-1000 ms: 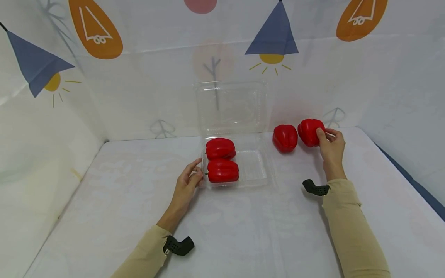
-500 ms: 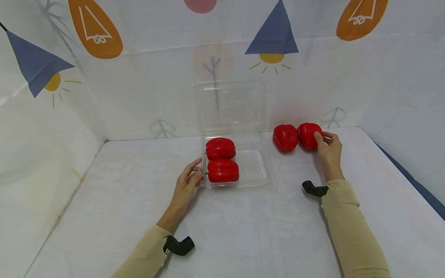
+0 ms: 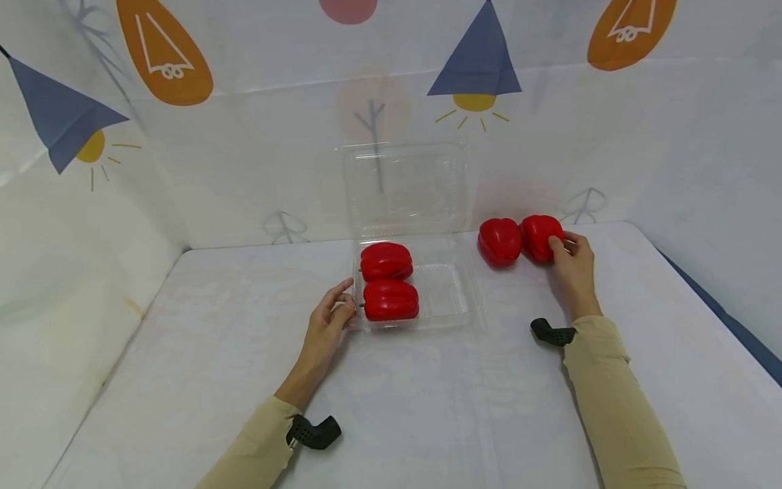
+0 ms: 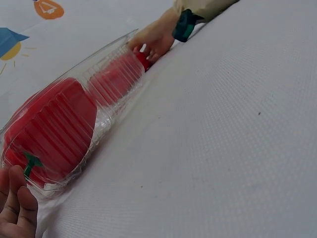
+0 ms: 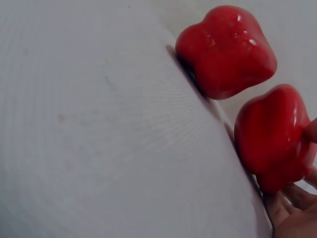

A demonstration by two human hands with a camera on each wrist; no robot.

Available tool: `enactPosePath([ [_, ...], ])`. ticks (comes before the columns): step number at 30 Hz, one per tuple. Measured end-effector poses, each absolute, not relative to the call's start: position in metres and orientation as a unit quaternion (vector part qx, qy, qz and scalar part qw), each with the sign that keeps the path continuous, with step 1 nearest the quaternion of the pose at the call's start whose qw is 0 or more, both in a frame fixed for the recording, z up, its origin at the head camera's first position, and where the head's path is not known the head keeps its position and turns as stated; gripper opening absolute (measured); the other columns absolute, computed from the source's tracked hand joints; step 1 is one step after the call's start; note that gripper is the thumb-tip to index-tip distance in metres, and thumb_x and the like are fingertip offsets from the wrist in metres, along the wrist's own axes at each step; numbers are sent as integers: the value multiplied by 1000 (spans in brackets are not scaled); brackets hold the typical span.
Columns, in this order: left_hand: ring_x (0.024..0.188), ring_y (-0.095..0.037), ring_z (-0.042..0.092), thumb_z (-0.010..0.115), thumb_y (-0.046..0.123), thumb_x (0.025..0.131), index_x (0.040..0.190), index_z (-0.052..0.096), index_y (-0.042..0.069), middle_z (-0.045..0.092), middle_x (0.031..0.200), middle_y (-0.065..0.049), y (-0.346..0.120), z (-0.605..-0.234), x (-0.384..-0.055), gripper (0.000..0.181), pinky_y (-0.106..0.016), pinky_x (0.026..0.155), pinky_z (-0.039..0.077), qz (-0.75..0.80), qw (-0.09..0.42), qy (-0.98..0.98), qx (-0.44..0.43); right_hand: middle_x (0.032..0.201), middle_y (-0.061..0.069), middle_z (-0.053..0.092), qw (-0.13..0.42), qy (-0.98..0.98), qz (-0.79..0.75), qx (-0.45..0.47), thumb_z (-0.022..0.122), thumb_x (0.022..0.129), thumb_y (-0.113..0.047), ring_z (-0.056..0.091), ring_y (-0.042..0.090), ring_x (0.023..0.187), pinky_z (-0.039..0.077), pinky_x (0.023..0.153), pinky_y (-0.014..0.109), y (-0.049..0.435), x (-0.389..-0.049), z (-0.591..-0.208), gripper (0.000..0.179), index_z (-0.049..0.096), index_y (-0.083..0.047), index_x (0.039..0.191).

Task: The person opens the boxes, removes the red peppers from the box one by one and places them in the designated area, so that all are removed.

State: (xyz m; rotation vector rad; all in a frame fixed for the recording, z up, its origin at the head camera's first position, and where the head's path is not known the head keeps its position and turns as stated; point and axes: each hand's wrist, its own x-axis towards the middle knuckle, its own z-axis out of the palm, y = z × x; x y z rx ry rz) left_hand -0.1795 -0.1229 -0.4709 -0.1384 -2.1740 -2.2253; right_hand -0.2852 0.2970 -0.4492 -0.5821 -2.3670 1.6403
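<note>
My right hand (image 3: 574, 268) grips a red bell pepper (image 3: 537, 238) by its right side, thumb in front and fingers behind. That pepper rests at the back of the table, close beside another red bell pepper (image 3: 499, 243); a narrow gap between them shows in the right wrist view. My left hand (image 3: 326, 326) holds the left edge of an open clear plastic clamshell box (image 3: 449, 288), fingertips at its corner (image 4: 47, 188). Inside, on the box's left half, two red bell peppers (image 3: 386, 261) lie one behind the other, green stem (image 4: 30, 163) toward my left hand.
The box's transparent lid (image 3: 406, 190) stands upright against the patterned back curtain (image 3: 275, 149). White cloth covers the table (image 3: 421, 407). A side curtain (image 3: 715, 170) borders the right. Dark wrist devices (image 3: 314, 432) sit on both sleeves.
My right hand has moved slightly left and down with its pepper, bringing it beside the neighbouring one. The left hand and the box have stayed in place.
</note>
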Motion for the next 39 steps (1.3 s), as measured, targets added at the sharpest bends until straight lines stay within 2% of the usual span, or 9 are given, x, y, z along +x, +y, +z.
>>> enactPosePath([
  [6,80,-7,51,50,7,96,137,46,12,47,98,-3,-123,-470,-179,42,-15,71,46,-718,12,-694,-45,152,12,30,100,-803,557,-186,38,96,-47,33,27,137,31,113,39,298,-284,-455,62,26,-13,147],
  [14,80,-9,51,49,9,96,137,47,14,47,99,-4,-122,-469,-181,41,-16,72,46,-714,12,-698,-46,143,11,44,174,-799,550,-171,43,96,-38,44,18,125,38,107,29,300,-285,-463,51,38,-15,141],
  [20,81,-8,52,48,10,97,137,47,16,48,101,-3,-122,-469,-180,41,-16,73,47,-710,5,-703,-35,149,8,37,170,-794,561,-161,42,97,-35,37,22,134,32,112,32,299,-283,-466,51,30,-17,144],
  [24,81,-8,52,49,11,96,137,46,16,48,102,-2,-124,-469,-179,41,-16,72,48,-707,7,-707,-34,148,8,36,178,-784,576,-151,41,98,-31,37,22,134,31,113,31,296,-283,-464,50,30,-16,144],
  [31,82,-10,52,50,14,97,138,46,17,48,103,-3,-126,-470,-179,41,-17,72,50,-703,6,-710,-38,153,5,29,161,-779,584,-162,38,99,-29,30,19,140,29,115,31,295,-284,-462,49,26,-19,146],
  [39,82,-9,53,49,11,96,136,47,20,48,103,-3,-125,-469,-179,41,-17,71,50,-710,1,-704,-34,149,6,34,179,-745,617,-180,39,99,-24,34,16,135,29,113,27,297,-284,-461,46,30,-20,143],
])
